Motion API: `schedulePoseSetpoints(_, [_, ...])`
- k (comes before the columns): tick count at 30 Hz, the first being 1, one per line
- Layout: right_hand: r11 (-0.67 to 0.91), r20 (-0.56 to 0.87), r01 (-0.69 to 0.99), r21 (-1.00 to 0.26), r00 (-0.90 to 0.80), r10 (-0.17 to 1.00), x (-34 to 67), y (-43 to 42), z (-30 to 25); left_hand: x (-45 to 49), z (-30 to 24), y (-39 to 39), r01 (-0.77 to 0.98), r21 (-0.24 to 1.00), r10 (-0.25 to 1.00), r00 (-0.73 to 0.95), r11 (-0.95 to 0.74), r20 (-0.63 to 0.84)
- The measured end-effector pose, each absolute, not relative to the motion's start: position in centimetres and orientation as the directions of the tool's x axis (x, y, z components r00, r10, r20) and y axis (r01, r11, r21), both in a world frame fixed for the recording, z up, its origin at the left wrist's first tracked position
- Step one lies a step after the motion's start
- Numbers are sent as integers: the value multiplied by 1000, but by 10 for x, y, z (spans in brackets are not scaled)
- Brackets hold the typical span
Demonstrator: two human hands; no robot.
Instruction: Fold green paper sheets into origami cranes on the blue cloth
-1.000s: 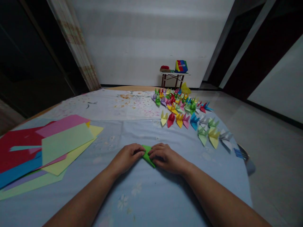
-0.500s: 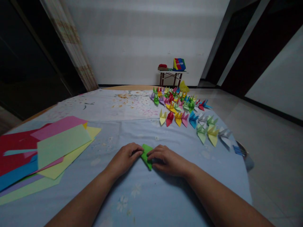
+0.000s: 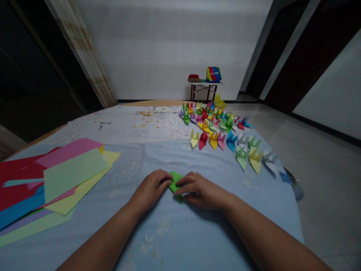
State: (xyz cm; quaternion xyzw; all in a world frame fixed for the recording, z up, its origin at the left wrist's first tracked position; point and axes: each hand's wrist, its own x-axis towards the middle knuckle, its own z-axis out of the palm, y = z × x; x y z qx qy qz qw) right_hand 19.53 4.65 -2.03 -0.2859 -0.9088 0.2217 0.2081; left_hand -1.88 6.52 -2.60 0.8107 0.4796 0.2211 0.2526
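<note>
A small piece of folded green paper (image 3: pixel 175 180) lies on the blue flowered cloth in front of me. My left hand (image 3: pixel 154 185) pinches its left edge between thumb and fingers. From the right, my right hand (image 3: pixel 199 190) reaches over it, fingers bent and fingertips on the paper, covering much of its right side. Its lower tip shows just under the right fingertips. How the layers are folded under those fingers is hidden.
Coloured paper sheets (image 3: pixel 76 173) lie in a loose pile at the left. Rows of folded paper cranes (image 3: pixel 213 140) stand at the table's far right. Beyond the table, a small stand (image 3: pixel 205 83) holds a colourful box (image 3: pixel 213 74) against the wall.
My right fingers have shifted slightly left and down across the green paper, covering more of its lower part. My left hand keeps its pinch. The view has moved very slightly.
</note>
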Motion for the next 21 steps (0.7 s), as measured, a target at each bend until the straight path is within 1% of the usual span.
schedulePoseSetpoints(9, [741, 232, 460, -489, -751, 619, 193, 46, -20, -19, -24, 61, 662, 619, 889, 436, -423, 141])
schedulePoseSetpoints(14, [750, 238, 462, -473, -753, 614, 193, 45, -19, -19, -22, 58, 713, 572, 908, 383, -406, 167])
schedulePoseSetpoints(16, [752, 241, 459, -473, -754, 611, 193, 45, -19, -18, -19, 57, 735, 515, 895, 403, -441, 192])
schedulePoseSetpoints(17, [752, 242, 459, -473, -753, 612, 193, 44, -19, -17, -17, 55, 750, 466, 882, 426, -469, 202])
schedulePoseSetpoints(21, [753, 257, 457, -474, -746, 615, 193, 44, -19, -11, -6, 44, 804, 176, 820, 535, -568, 202])
